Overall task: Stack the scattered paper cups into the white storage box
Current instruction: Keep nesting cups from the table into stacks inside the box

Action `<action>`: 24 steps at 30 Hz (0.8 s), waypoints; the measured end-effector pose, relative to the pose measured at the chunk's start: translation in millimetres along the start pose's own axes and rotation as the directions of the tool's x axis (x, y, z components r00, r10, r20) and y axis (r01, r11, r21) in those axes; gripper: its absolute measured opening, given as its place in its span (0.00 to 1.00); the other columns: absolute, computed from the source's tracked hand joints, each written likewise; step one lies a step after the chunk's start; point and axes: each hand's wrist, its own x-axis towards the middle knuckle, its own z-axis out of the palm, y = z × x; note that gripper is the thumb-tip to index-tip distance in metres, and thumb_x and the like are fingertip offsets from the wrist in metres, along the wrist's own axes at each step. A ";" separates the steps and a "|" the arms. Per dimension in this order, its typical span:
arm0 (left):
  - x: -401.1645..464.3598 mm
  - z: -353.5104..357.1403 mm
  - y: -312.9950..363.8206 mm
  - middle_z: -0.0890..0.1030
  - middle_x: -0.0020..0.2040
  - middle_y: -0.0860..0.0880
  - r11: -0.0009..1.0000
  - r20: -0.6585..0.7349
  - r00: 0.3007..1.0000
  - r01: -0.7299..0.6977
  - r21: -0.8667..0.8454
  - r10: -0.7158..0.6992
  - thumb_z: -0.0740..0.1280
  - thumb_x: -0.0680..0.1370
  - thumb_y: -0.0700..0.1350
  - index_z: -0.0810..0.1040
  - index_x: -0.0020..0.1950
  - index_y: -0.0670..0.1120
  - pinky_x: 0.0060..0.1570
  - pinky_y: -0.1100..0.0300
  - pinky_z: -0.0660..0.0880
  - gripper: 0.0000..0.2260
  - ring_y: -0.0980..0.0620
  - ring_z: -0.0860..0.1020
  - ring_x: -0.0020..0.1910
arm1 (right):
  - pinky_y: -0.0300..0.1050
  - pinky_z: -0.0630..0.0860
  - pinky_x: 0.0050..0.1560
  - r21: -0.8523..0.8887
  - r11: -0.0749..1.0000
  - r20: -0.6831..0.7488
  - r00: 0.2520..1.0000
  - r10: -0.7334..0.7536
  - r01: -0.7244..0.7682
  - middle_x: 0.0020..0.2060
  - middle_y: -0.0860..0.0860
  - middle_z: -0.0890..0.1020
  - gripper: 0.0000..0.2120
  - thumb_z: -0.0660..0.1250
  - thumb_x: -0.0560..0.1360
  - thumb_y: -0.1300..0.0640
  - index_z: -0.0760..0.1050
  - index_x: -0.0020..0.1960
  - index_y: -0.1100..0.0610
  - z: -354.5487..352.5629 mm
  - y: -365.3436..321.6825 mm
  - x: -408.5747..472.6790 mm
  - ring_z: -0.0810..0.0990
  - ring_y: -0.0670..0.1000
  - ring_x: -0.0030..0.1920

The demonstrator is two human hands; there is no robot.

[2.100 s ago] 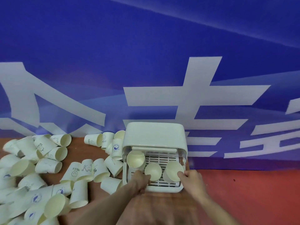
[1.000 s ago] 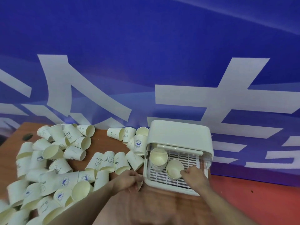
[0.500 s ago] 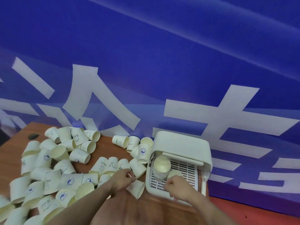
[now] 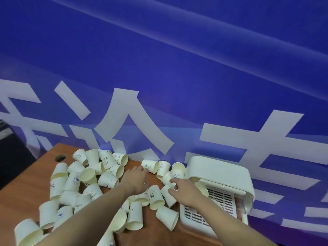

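Blue banner (image 4: 177,68) with white characters backs a brown wooden table (image 4: 26,183); the white storage box (image 4: 218,172) sits at its right end, lid raised over a slotted tray. Paper cups (image 4: 92,176) lie scattered across the table left of the box, most tipped over. Left hand (image 4: 135,179) reaches out, fingers straight, tips at a "HELLO" cup (image 4: 150,166); right hand (image 4: 186,191) hovers beside the box, fingers loosely spread, holding nothing.

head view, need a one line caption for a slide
Both hands, left hand and right hand, reach open over scattered paper cups beside the white storage box on a wooden table.
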 end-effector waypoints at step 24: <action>137.7 37.1 -34.6 0.76 0.61 0.45 0.859 0.147 0.942 -0.336 0.387 0.302 0.65 0.77 0.47 0.71 0.66 0.47 0.54 0.53 0.68 0.17 0.44 0.73 0.61 | 0.46 0.71 0.44 -0.441 0.874 -0.077 0.979 0.188 -0.203 0.55 0.54 0.79 0.13 0.62 0.77 0.60 0.70 0.61 0.56 -8.9 1.3 132.6 0.79 0.56 0.55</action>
